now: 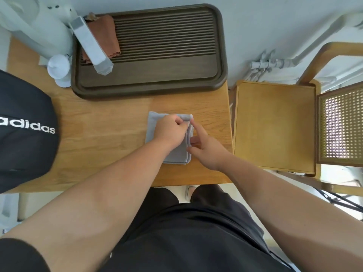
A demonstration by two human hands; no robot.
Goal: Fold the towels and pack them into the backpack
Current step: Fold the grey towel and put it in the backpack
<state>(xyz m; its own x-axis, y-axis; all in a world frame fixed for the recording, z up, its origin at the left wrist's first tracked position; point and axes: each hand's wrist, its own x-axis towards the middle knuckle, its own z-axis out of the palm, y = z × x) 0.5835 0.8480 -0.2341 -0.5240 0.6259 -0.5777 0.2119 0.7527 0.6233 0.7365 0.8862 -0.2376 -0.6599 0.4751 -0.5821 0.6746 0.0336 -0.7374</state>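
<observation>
Resting at the left edge of a wooden bench (98,134), a black backpack (25,146) with white lettering sits only partly in view. At the far left corner a small white bottle (59,68) stands just beside a dark brown slatted tray (167,46) set along the far edge. A brown cloth (107,34) lies in the tray's left end, and a pale bar-shaped object (90,44) rests at an angle over it.

A folded grey towel (155,130) lies flat near the bench's right edge. The person's hands meet over it: the left hand (170,130), fingers curled, pinches the towel's far right corner. The right hand (206,148) lays a straight index finger along the towel's right edge, its thumb touching the folds; whether it grips them cannot be told. A wooden chair (275,124) with a cane back stands just beside the bench's right edge.
</observation>
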